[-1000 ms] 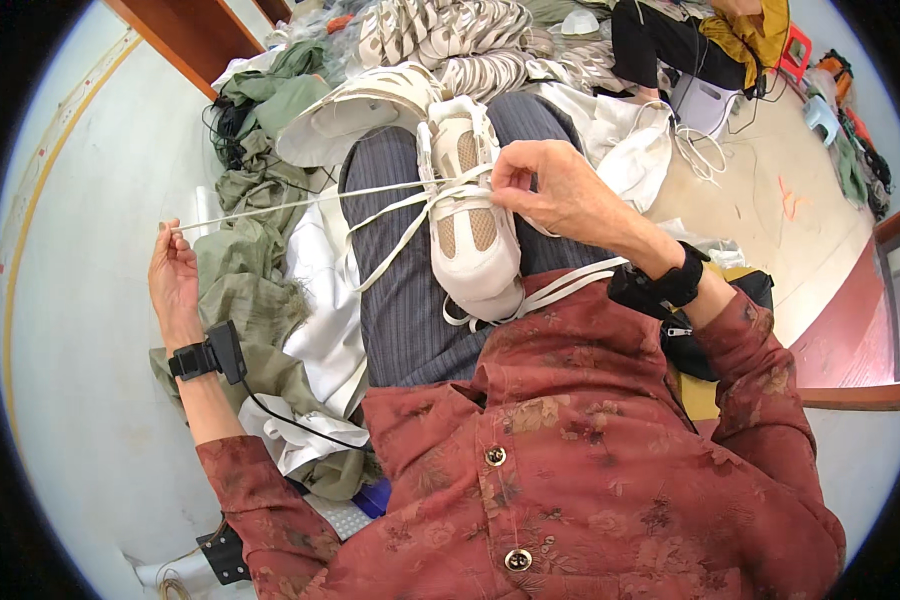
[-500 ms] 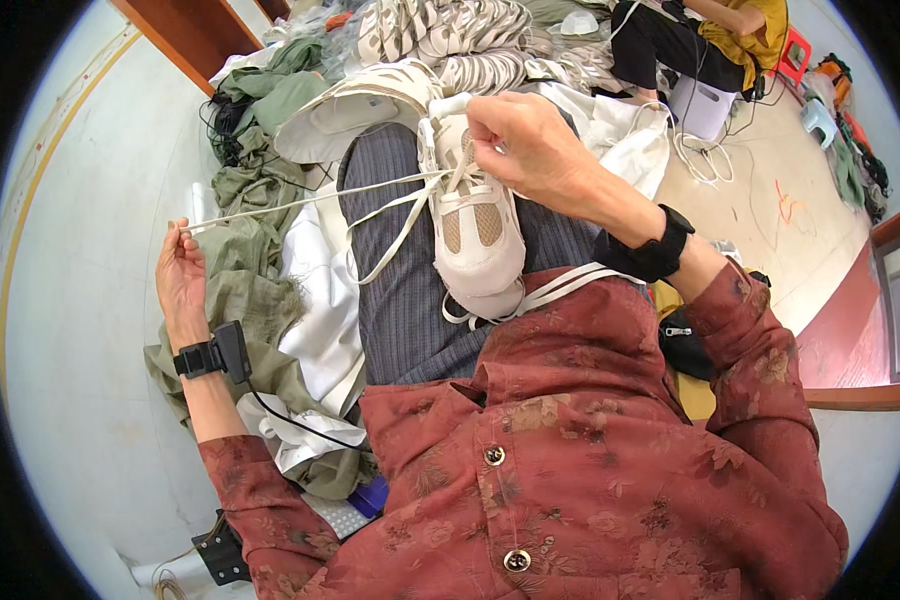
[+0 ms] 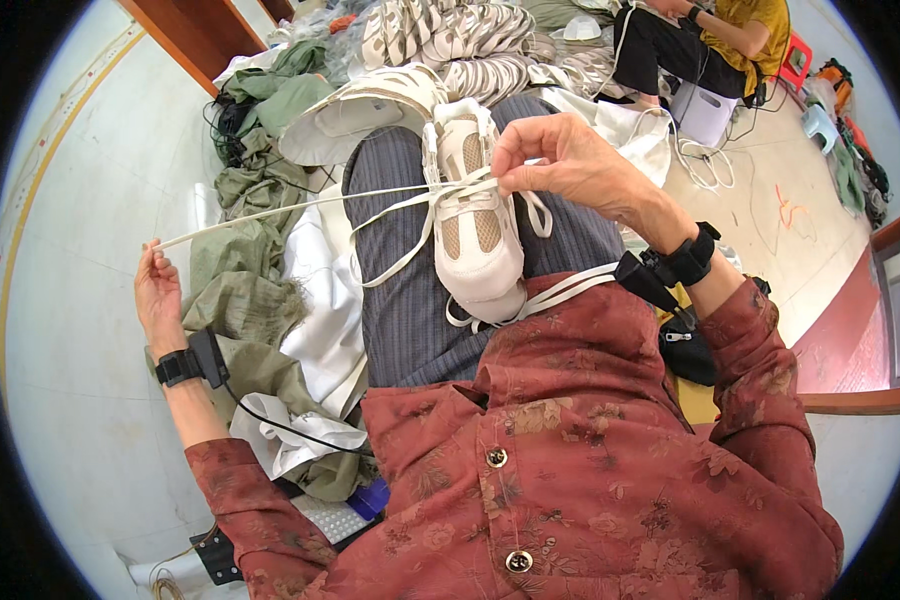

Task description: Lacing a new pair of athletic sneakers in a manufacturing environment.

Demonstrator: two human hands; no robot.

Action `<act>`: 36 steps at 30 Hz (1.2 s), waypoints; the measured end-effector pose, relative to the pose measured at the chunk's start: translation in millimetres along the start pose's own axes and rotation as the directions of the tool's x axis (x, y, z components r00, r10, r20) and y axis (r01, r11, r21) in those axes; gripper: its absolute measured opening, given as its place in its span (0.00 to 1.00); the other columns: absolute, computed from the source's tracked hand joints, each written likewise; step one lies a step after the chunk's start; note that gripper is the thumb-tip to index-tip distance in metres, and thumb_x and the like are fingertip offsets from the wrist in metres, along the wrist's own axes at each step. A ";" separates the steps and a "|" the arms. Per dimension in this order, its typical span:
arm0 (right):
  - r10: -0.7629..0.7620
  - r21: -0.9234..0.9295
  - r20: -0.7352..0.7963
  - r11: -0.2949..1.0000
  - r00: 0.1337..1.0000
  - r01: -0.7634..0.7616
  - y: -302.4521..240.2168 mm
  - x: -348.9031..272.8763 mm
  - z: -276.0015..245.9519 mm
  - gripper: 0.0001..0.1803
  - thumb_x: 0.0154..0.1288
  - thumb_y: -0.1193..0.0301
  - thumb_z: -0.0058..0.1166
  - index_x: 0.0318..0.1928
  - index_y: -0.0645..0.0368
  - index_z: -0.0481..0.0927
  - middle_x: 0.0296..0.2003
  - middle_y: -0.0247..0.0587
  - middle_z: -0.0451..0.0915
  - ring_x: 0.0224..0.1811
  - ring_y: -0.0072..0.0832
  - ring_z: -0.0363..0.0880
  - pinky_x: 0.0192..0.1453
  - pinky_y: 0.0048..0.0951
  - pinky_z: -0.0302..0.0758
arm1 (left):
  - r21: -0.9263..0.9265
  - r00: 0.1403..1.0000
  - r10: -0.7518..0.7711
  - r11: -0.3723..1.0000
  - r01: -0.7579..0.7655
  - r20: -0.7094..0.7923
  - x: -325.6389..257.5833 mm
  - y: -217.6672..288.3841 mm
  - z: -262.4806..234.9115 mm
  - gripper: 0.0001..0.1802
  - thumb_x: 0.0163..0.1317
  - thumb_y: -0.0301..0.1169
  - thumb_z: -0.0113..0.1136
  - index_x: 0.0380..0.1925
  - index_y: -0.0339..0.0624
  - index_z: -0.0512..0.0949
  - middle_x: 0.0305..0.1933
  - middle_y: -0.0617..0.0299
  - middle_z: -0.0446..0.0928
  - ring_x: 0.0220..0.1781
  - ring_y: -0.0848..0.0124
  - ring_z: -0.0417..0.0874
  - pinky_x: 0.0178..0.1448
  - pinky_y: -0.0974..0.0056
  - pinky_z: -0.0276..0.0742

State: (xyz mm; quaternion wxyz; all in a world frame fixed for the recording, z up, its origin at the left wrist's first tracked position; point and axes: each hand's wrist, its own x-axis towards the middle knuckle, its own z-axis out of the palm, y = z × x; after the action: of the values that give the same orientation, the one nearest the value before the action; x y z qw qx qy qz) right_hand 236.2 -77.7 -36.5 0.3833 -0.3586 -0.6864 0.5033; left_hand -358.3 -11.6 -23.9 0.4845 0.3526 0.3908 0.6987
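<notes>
On dark pinstriped trousers (image 3: 410,320), over the lap, has a white-and-beige mesh sneaker (image 3: 480,262) lying top side up, rounded toe end pointing at the torso. Carries a flat cream shoelace (image 3: 460,188) across its middle, looping out on both sides. Pinches the lace with the right hand (image 3: 565,165), thumb and index together on it, right at the sneaker's edge. Grips the far end with the left hand (image 3: 159,290), fingertips together, well off to the left, holding the strand nearly straight. Wears a maroon floral shirt (image 3: 590,450), plus a black strapped device (image 3: 207,360) on each wrist. Just beyond the left knee, shows a pale shoe upper (image 3: 345,122); past that, a heap of similar shoe pieces (image 3: 445,40). Along the left, olive cloth (image 3: 245,260) bunched next to white cloth (image 3: 322,310). At upper right, includes a co-worker (image 3: 735,35) in a yellow top (image 3: 767,45), seated on a pale stool (image 3: 705,112).
</notes>
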 end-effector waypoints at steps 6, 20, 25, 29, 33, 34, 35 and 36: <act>0.052 0.109 0.053 0.992 0.997 -0.057 -4.8 0.6 2.2 0.05 0.64 0.76 0.62 0.41 0.60 0.83 0.36 0.31 0.84 0.41 0.16 0.80 0.48 0.19 0.76 | 0.048 0.991 0.104 0.994 -0.101 -0.083 7.6 78.6 -86.4 0.14 0.71 0.26 0.58 0.53 0.30 0.74 0.29 0.64 0.76 0.28 0.80 0.75 0.29 0.78 0.72; -0.054 -0.047 0.014 0.997 0.998 0.055 10.4 9.1 11.1 0.07 0.62 0.75 0.62 0.41 0.61 0.85 0.35 0.30 0.84 0.40 0.16 0.79 0.49 0.22 0.75 | 0.254 0.917 0.320 0.932 -0.260 -0.237 -7.7 232.4 -214.8 0.16 0.71 0.29 0.59 0.55 0.33 0.77 0.30 0.68 0.77 0.29 0.84 0.77 0.29 0.79 0.71; -0.140 -0.030 -0.139 0.990 0.980 0.137 18.4 10.2 15.2 0.07 0.62 0.77 0.59 0.40 0.62 0.85 0.33 0.30 0.83 0.37 0.16 0.78 0.45 0.22 0.76 | 0.277 0.863 0.406 0.903 -0.328 -0.300 -9.2 284.9 -225.0 0.16 0.72 0.30 0.59 0.55 0.35 0.77 0.31 0.68 0.79 0.30 0.85 0.79 0.28 0.79 0.69; -0.223 -0.184 -0.157 0.964 0.962 0.193 20.2 13.8 19.4 0.06 0.62 0.77 0.58 0.39 0.63 0.84 0.31 0.34 0.83 0.33 0.19 0.76 0.39 0.25 0.75 | 0.402 0.901 0.404 0.860 -0.314 -0.160 -42.5 330.4 -208.2 0.15 0.72 0.29 0.58 0.55 0.36 0.77 0.33 0.68 0.80 0.28 0.85 0.78 0.27 0.80 0.69; -0.277 -0.441 -0.174 0.880 0.945 0.177 21.3 11.4 19.9 0.05 0.65 0.75 0.58 0.40 0.61 0.83 0.33 0.32 0.78 0.34 0.21 0.74 0.40 0.25 0.72 | 0.482 0.973 0.229 0.856 -0.188 -0.026 0.1 139.2 -73.9 0.20 0.72 0.35 0.58 0.60 0.39 0.76 0.42 0.70 0.81 0.36 0.88 0.75 0.36 0.80 0.66; -0.286 -0.433 -0.166 0.881 0.944 0.191 19.7 12.3 21.7 0.05 0.65 0.75 0.58 0.40 0.61 0.83 0.33 0.32 0.78 0.34 0.21 0.74 0.40 0.25 0.72 | 0.687 0.961 0.259 0.681 -0.254 0.099 -15.8 104.2 -36.5 0.22 0.71 0.39 0.59 0.61 0.42 0.76 0.44 0.73 0.81 0.40 0.89 0.74 0.39 0.79 0.65; -0.322 -0.453 -0.151 0.863 0.934 0.224 19.7 11.1 20.4 0.05 0.65 0.76 0.58 0.40 0.62 0.82 0.33 0.34 0.77 0.34 0.23 0.74 0.39 0.26 0.71 | 0.723 0.986 0.148 0.672 -0.161 0.082 -26.3 70.4 9.4 0.20 0.69 0.37 0.60 0.60 0.45 0.78 0.46 0.71 0.81 0.40 0.86 0.74 0.38 0.79 0.65; -0.359 -0.470 -0.134 0.844 0.924 0.259 19.4 10.6 19.8 0.04 0.64 0.76 0.59 0.39 0.63 0.82 0.33 0.36 0.76 0.33 0.25 0.74 0.39 0.27 0.71 | 0.732 0.989 0.046 0.667 -0.137 0.143 -39.5 39.3 50.5 0.21 0.68 0.35 0.58 0.60 0.45 0.78 0.48 0.68 0.82 0.42 0.84 0.77 0.37 0.79 0.66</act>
State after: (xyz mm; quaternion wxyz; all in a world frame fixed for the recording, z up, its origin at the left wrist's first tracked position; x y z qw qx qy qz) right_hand 215.9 -72.0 -57.5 0.4404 -0.3731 -0.7857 0.2224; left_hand -318.9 -47.8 29.0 0.2857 0.5765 0.5940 0.4829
